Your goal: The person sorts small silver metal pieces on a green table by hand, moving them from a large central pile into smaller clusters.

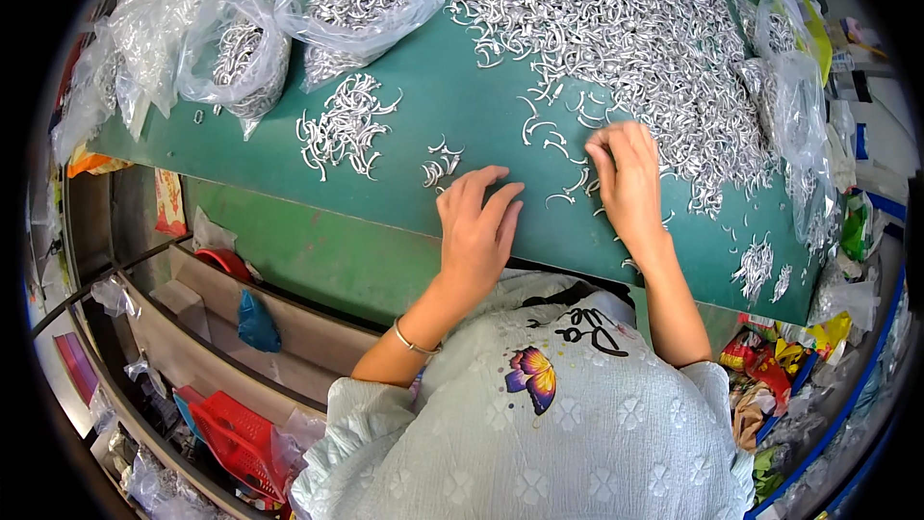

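My left hand [474, 231] hovers at the near edge of the green table [385, 197], fingers bent but apart, with nothing seen in them. Just beyond its fingertips lies a small cluster of curved silvery metal pieces [441, 162]. My right hand [630, 178] is over the table at the near side of a big heap of the same pieces [616, 24]. Its thumb and fingers curl together, and whatever they hold is hidden. Between my hands several loose curved pieces [555, 143] are scattered. A separate small pile [348, 125] sits farther left.
Clear plastic bags of pieces [356, 0] stand along the far left, with another bag [794, 116] at the right edge. A little pile [754, 265] lies near the right corner. Below left are shelves with a red basket [236, 443]; packaging [760, 356] crowds the lower right.
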`<action>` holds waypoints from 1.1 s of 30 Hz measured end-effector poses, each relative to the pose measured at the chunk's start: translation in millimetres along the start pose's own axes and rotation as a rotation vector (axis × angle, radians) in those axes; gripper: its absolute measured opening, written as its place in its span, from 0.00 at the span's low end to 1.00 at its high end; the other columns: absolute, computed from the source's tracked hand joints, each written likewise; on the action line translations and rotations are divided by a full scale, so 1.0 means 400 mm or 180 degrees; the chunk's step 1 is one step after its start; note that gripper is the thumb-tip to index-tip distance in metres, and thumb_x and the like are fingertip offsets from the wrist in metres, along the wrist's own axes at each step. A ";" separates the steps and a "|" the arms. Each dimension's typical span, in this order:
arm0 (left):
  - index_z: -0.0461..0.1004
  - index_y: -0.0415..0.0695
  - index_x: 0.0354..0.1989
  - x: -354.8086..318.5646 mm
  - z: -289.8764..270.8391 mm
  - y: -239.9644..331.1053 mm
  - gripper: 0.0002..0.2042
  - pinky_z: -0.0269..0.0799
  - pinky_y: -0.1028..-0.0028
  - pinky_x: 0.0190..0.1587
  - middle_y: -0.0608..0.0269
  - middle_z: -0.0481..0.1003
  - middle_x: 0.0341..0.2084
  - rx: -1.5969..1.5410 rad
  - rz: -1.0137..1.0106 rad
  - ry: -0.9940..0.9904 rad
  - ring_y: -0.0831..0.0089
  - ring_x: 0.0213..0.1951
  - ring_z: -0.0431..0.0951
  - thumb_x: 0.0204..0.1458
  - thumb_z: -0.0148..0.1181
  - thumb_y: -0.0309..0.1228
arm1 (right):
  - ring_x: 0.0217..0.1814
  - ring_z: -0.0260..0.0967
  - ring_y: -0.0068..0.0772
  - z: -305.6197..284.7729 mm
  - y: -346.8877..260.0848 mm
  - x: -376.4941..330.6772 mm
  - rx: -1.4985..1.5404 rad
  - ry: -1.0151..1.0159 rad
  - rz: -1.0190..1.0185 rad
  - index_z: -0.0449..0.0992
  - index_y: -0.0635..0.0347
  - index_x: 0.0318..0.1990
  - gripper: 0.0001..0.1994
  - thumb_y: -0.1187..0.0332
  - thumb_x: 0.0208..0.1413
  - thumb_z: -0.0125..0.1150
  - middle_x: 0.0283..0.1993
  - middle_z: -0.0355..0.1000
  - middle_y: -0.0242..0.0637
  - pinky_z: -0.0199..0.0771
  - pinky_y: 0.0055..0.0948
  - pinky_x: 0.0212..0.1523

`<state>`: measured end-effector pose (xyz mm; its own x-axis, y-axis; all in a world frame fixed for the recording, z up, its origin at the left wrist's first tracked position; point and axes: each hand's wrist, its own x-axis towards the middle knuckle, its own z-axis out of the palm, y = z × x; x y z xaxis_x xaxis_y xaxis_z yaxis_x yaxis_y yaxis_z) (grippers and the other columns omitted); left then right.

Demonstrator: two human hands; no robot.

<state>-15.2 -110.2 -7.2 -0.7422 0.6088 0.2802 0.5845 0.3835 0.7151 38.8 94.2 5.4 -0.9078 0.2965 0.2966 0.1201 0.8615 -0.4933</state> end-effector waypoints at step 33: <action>0.75 0.44 0.45 0.023 0.061 0.051 0.15 0.59 0.64 0.50 0.63 0.72 0.45 0.0014 0.0191 -0.0349 0.64 0.47 0.71 0.47 0.64 0.23 | 0.43 0.63 0.41 0.003 0.030 0.023 -0.0041 -0.0314 -0.0170 0.75 0.60 0.34 0.04 0.74 0.51 0.62 0.37 0.67 0.36 0.62 0.37 0.44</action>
<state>-2.1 -80.0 -5.6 -0.6657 0.7029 0.2505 0.6283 0.3470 0.6963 31.3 106.6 1.1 -0.9481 0.2086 0.2400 0.0752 0.8804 -0.4682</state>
